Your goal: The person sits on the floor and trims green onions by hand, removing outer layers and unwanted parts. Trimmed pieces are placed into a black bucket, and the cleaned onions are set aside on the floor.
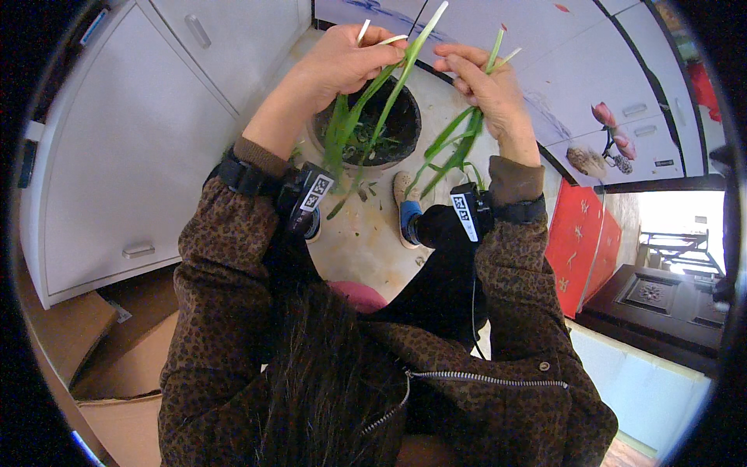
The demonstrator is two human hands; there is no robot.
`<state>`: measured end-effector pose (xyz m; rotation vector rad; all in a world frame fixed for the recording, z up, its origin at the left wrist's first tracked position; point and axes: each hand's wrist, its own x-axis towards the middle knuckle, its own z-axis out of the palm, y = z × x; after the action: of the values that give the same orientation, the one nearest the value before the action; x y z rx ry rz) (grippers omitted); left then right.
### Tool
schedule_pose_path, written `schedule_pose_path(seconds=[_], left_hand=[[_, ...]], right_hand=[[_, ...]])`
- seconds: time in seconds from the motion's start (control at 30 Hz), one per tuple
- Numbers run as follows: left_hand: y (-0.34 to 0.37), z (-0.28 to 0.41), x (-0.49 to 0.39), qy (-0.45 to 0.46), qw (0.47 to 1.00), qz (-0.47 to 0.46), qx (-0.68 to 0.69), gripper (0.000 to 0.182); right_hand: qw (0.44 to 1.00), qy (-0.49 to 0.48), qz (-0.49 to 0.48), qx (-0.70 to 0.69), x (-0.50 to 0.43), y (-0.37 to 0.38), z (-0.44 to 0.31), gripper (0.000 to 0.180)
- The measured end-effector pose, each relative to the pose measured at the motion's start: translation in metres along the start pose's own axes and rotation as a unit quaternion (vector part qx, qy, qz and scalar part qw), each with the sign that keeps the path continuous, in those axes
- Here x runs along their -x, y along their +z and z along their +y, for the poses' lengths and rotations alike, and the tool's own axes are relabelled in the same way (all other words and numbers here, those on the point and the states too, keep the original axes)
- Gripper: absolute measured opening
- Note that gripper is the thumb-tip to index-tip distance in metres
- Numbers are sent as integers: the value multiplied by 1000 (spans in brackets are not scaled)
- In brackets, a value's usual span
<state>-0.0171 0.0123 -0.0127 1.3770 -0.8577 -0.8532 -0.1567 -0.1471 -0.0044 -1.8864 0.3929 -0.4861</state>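
My left hand point(350, 61) grips several long green leafy stalks point(373, 96) with white ends, perhaps garlic greens; the white ends point up and the leaves hang down. One thicker stalk point(417, 49) slants up from the fingers towards the gap between the hands. My right hand point(487, 84) holds another few stalks point(467, 137), their pale ends up and leaves drooping below the palm. Its thumb and forefinger reach towards the left hand without touching it. Beneath the left hand stands a dark round bucket point(411, 125) with green scraps inside.
Leaf scraps point(365, 191) lie on the pale floor near my shoe point(402, 187). White cabinets point(140, 146) stand at left, and cabinets with a flower print point(589, 87) at upper right. Cardboard point(134, 356) lies at lower left. A red panel point(575, 245) and a dark carved door point(648, 292) are at right.
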Motion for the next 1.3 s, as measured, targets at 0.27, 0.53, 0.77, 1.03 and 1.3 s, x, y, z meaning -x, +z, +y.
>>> schedule_pose_path(seconds=[0.27, 0.53, 0.77, 1.03, 1.3], left_hand=[[3, -2, 1, 0, 1000, 18, -26, 20], [13, -4, -5, 29, 997, 5, -64, 22], [12, -11, -14, 81, 990, 25, -112, 24], [12, -10, -7, 106, 988, -10, -111, 23], [11, -3, 2, 60, 993, -35, -93, 22]], right_hand=[[989, 5, 141, 46, -7, 3, 6, 26], [997, -50, 57, -22, -1, 23, -4, 23], [996, -12, -10, -85, -1, 16, -6, 19], [988, 39, -42, -144, 4, 15, -10, 21], [980, 29, -18, -195, 5, 16, -7, 17]])
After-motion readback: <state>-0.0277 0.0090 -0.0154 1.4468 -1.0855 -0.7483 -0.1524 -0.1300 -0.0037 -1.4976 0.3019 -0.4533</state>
